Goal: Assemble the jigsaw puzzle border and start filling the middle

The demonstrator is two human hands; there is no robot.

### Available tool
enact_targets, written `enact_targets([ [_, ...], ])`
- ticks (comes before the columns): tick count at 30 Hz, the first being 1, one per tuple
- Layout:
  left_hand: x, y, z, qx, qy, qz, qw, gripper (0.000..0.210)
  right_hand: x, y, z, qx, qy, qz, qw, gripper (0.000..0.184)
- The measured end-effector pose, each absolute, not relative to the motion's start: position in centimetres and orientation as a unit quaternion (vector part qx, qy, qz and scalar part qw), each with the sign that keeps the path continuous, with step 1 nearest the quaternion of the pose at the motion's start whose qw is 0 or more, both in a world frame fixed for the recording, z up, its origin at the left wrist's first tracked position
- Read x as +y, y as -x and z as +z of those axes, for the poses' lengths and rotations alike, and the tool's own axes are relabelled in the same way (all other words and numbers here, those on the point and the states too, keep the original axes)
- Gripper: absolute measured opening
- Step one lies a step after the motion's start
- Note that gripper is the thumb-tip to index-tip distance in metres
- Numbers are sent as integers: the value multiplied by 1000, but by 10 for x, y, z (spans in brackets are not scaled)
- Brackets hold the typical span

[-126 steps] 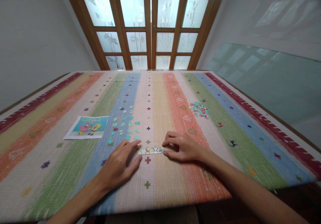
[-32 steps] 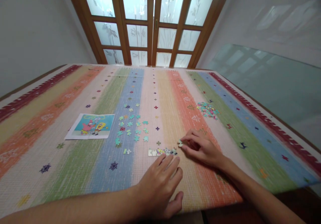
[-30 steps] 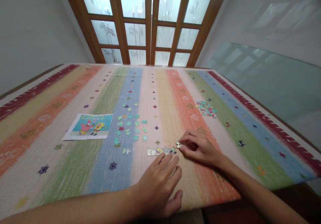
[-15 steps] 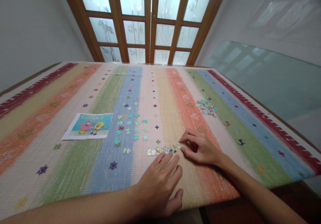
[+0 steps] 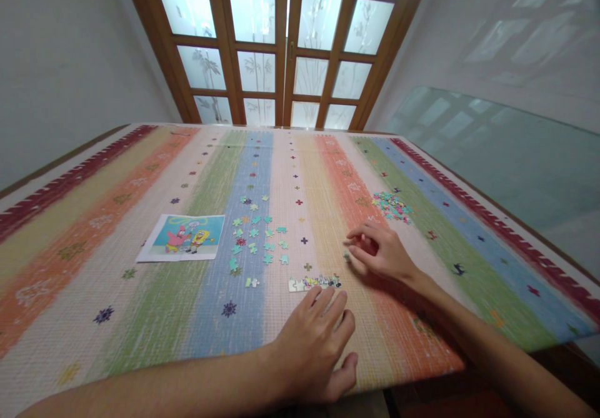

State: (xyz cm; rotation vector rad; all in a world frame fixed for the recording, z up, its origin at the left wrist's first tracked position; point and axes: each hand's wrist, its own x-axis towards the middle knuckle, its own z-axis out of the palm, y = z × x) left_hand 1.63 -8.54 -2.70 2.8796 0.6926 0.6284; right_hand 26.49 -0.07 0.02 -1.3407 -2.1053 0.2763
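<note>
A partly joined strip of jigsaw puzzle (image 5: 297,285) lies near the table's front edge, its lower edge partly covered by my left fingertips. My left hand (image 5: 319,343) rests palm down with the fingers apart, holding nothing. Beyond and right of the strip, my right hand (image 5: 382,250) is closed in a pinch. A small pale green puzzle piece (image 5: 346,256) shows at the tips of its thumb and index finger. Left of the strip lie a small joined pair of pieces (image 5: 252,283) and a spread of loose teal pieces (image 5: 254,233).
A printed cartoon picture (image 5: 190,237) lies left of the loose pieces. A heap of mixed pieces (image 5: 392,207) is farther back on the right. A striped cloth (image 5: 154,318) covers the table. Wooden glazed doors (image 5: 281,46) stand behind it.
My right hand has moved away from the strip, farther back over the table, with the green piece at its fingertips. My left hand keeps its place by the strip. The view has shifted slightly.
</note>
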Motion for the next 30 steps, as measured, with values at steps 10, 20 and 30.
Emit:
enact_targets([
  [10,-85,-18,-28,227,-951,202,55,44,95,-148,9,-854,470,107,195,18],
  [20,-84,-17,-30,226,-951,206,51,45,139,-78,5,-869,463,111,135,17],
  [30,-83,-16,-29,224,-949,211,63,42,130,-104,17,-849,465,170,183,21],
])
